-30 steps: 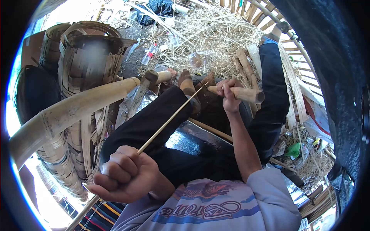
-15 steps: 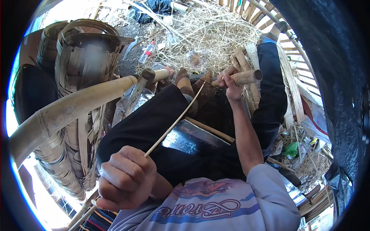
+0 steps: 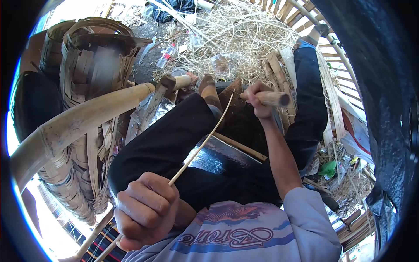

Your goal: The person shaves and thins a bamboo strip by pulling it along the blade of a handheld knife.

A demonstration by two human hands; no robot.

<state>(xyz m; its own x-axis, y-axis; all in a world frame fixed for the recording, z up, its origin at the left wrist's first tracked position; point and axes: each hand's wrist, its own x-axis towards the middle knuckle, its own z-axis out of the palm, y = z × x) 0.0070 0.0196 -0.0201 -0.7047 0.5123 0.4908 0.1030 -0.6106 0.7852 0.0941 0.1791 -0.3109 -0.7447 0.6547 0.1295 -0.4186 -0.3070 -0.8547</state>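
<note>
My left hand (image 3: 146, 209) is closed in a fist around a thin pale strip (image 3: 201, 147), probably bamboo. The strip runs up and right across my lap, bending slightly, and its far end reaches close to my right hand. My right hand (image 3: 257, 99) grips a tool with a thick wooden handle (image 3: 275, 99), the butt pointing right. A thin dark blade (image 3: 235, 92) shows left of those fingers, at the strip's far tip. Whether blade and strip touch, I cannot tell. Under the strip, a shiny dark sheet (image 3: 222, 156) lies between my legs.
A thick bamboo pole (image 3: 87, 114) slants in from the left, beside woven bamboo baskets (image 3: 94, 65). Shavings (image 3: 235, 30) and a plastic bottle (image 3: 166, 55) litter the ground ahead. A dark plastic sheet (image 3: 364, 87) hangs at the right.
My left hand has shifted slightly down and right with the strip. My right hand and the wooden handle have moved a little left, and the handle's butt sits lower.
</note>
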